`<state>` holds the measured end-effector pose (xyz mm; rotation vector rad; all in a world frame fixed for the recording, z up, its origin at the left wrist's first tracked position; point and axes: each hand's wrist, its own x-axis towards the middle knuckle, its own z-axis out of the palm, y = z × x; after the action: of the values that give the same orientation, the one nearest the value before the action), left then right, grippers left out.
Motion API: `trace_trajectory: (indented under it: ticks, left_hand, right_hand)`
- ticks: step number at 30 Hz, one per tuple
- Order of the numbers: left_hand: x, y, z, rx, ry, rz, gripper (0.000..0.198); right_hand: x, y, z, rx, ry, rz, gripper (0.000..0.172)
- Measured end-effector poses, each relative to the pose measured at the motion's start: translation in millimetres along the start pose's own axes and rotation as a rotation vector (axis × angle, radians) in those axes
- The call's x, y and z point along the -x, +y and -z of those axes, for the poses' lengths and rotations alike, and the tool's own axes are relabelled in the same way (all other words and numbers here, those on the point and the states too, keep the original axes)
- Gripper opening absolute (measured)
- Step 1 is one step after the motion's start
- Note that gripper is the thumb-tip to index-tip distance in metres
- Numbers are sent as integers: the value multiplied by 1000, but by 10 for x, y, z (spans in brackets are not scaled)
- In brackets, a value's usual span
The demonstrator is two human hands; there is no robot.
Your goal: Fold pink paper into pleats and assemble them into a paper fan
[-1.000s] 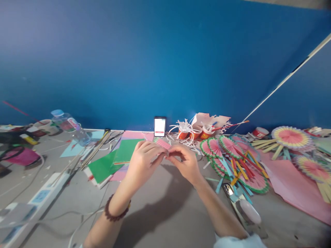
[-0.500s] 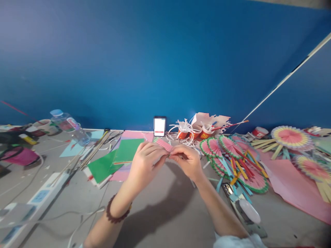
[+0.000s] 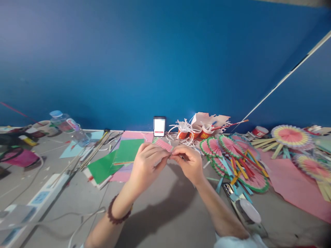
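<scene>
Pinched between both hands is a pleated strip of pink paper (image 3: 163, 143) with a green edge at its far left end. My left hand (image 3: 148, 161), with a beaded bracelet at the wrist, closes its fingers over the near side of the folds. The fingertips of my right hand (image 3: 189, 162) press together at the strip's right end, close to the left fingertips. Fingers hide the lower part of the folds. Both hands are held above the grey tabletop (image 3: 157, 213).
Green paper sheets (image 3: 128, 151) and a plastic bottle (image 3: 67, 124) are at left, beyond a power strip (image 3: 42, 198). A lit phone (image 3: 159, 126) stands against the blue wall (image 3: 155, 62). Red cups (image 3: 207, 131), pleated paper fans (image 3: 231, 146) and pink paper (image 3: 289, 182) occupy the right.
Both hands have shifted very slightly to the right with the pleated paper. Their grip looks the same, and the surrounding things have stayed put.
</scene>
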<state>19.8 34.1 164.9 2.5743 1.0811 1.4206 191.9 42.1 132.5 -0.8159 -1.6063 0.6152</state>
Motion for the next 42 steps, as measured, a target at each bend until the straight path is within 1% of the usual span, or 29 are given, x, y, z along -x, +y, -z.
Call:
trace_trajectory:
  ticks: [3,7,10,15,19,21,23,25,29,34,42]
  left_hand:
    - [-1,15,27,16,-18,3,13]
    - [-10,67,72,24,-64,19,14]
    - [-7,65,70,18,-90,19,13]
    - [15,-2,11,22,-57,0,4]
    - [15,-18,5,73,-19,-7,5]
    - [12,-19,21,99,-7,-11,6]
    - [9,-20,41,110,-2,-10,8]
    - [7,-16,60,113,1,-9,9]
    - [4,8,78,120,-1,7,9]
    - [0,36,76,136,-50,27,16]
    - [-1,48,69,118,-62,33,18]
  right_hand:
    - [-2,-30,-21,-7,8,16,2]
    - [-14,-78,-33,5,48,14,5]
    - [-19,-78,-19,26,55,19,5]
    - [-15,-42,0,36,35,51,6]
    - [0,23,5,-70,44,-65,6]
    - [-10,56,19,-109,-12,-84,9]
    - [-35,74,40,-84,-100,-41,8]
    - [-67,73,59,-18,-149,23,5]
    - [-107,47,77,72,-132,110,2]
    - [-104,40,73,117,-102,181,4]
    - [-99,60,60,152,-97,216,4]
